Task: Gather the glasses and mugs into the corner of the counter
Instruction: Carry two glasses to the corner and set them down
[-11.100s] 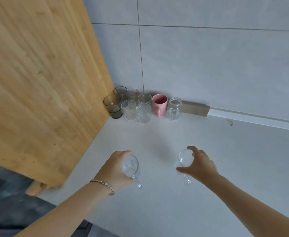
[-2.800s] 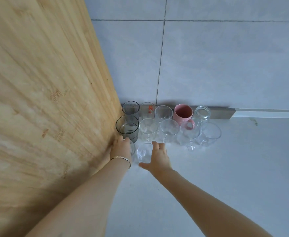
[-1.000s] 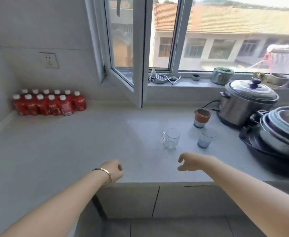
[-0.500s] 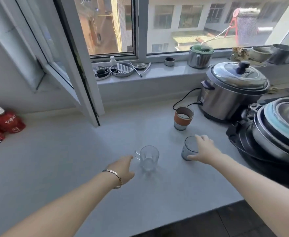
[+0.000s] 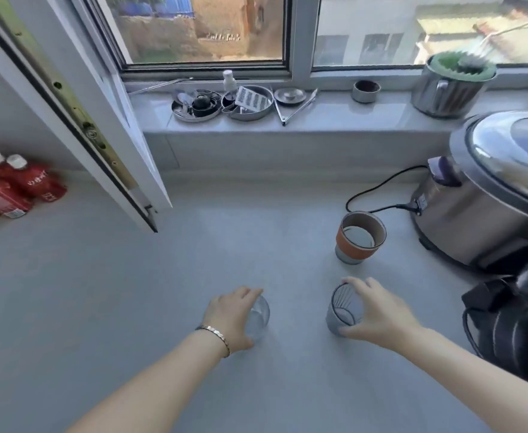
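On the grey counter (image 5: pixel 131 307) my left hand (image 5: pixel 231 317) wraps around a clear glass mug (image 5: pixel 259 317), covering its left side and handle. My right hand (image 5: pixel 378 310) grips a grey ribbed glass (image 5: pixel 340 309) from the right, thumb near its base and fingers over the far rim. Both vessels stand upright on the counter. A cup with an orange-brown sleeve (image 5: pixel 359 237) stands alone behind the grey glass, untouched.
An open window sash (image 5: pixel 106 145) juts over the counter at left. Red bottles (image 5: pixel 9 189) stand at the far left. A rice cooker (image 5: pixel 493 198) with its cord (image 5: pixel 378 195) and stacked pans (image 5: pixel 518 323) crowd the right. Small metal dishes (image 5: pixel 225 103) line the sill.
Earlier both hands placed glasses in the corner group by the wooden panel. The view then swung to the window counter, and both hands have reached forward and closed on the clear mug and grey glass.
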`<state>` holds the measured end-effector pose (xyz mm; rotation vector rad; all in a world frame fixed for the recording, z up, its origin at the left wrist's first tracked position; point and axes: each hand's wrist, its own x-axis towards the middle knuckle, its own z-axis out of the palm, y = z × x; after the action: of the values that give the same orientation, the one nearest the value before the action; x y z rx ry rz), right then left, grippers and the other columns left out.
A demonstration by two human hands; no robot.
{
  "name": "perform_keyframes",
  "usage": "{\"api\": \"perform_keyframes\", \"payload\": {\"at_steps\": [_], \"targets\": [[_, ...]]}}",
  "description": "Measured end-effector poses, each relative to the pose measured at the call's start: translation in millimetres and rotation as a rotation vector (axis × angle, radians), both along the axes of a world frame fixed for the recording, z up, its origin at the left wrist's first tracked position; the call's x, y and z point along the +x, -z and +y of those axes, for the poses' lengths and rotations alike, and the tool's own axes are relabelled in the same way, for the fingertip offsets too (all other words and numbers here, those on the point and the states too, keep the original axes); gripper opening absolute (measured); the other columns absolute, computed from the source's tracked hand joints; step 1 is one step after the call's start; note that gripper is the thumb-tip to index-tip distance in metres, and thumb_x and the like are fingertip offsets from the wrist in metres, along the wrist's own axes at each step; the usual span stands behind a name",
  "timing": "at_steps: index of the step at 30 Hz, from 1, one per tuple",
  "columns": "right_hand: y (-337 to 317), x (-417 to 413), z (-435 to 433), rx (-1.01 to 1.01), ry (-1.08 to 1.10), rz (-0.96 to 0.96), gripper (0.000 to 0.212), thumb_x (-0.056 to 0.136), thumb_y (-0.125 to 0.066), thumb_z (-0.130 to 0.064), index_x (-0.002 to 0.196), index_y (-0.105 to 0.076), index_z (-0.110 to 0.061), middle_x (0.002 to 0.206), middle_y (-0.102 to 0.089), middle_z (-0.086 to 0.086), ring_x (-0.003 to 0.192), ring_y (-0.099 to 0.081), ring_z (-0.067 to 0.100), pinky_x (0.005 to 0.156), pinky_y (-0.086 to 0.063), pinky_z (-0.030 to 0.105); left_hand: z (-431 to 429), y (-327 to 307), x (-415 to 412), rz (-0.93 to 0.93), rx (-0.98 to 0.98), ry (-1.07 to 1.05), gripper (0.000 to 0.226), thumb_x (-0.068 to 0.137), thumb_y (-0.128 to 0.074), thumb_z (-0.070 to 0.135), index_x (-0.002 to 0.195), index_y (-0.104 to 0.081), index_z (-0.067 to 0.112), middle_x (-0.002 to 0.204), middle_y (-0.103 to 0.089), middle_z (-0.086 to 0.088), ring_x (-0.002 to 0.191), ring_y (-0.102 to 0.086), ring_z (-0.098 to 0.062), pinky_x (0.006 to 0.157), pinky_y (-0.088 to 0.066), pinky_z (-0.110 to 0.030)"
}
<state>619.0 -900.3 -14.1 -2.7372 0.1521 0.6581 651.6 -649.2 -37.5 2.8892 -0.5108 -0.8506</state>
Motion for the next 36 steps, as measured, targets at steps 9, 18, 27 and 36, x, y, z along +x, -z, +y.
{"api": "perform_keyframes", "payload": {"at_steps": [9, 18, 27, 36], "targets": [[-22, 22, 82, 0.153, -0.374, -0.111, 0.084, 0.068, -0.07, -0.043, 0.14, -0.028, -0.041, 0.127, -0.043, -0.009, 0.116, -0.049, 0.013, 0.08, -0.04, 0.022, 66, -19, -85, -0.133, -0.186, -0.592, 0.098, 0.049, -0.044, 0.067, 0.14, -0.031, 0.033, 0.133, -0.043, 0.009, 0.125, -0.048, -0.013, 0.098, -0.044, -0.028], [-37, -54, 277, 0.196, -0.917, -0.107, 0.085, 0.069, -0.072, -0.042, 0.141, -0.025, -0.04, 0.131, -0.04, -0.004, 0.122, -0.047, 0.019, 0.088, -0.046, 0.028, 188, -39, -268, -0.342, -0.061, -1.02, 0.083, 0.055, -0.064, 0.056, 0.131, -0.048, 0.027, 0.111, -0.06, 0.003, 0.097, -0.066, -0.018, 0.072, -0.059, -0.036], [-57, -261, 475, 0.255, -1.341, -0.14, 0.081, 0.069, -0.069, -0.045, 0.139, -0.028, -0.038, 0.127, -0.046, -0.002, 0.114, -0.053, 0.02, 0.082, -0.047, 0.028, 284, -63, -537, -0.408, 0.062, -1.442, 0.08, 0.06, -0.068, 0.051, 0.134, -0.042, 0.034, 0.121, -0.056, 0.002, 0.11, -0.06, -0.023, 0.082, -0.053, -0.036], [-64, -436, 626, 0.287, -1.58, -0.015, 0.086, 0.066, -0.075, -0.046, 0.139, -0.029, -0.039, 0.128, -0.045, -0.002, 0.112, -0.058, 0.02, 0.089, -0.051, 0.031, 370, -80, -720, -0.352, 0.183, -1.722, 0.079, 0.072, -0.064, 0.049, 0.141, -0.026, 0.037, 0.131, -0.045, 0.005, 0.116, -0.05, -0.016, 0.085, -0.047, -0.028]]}}
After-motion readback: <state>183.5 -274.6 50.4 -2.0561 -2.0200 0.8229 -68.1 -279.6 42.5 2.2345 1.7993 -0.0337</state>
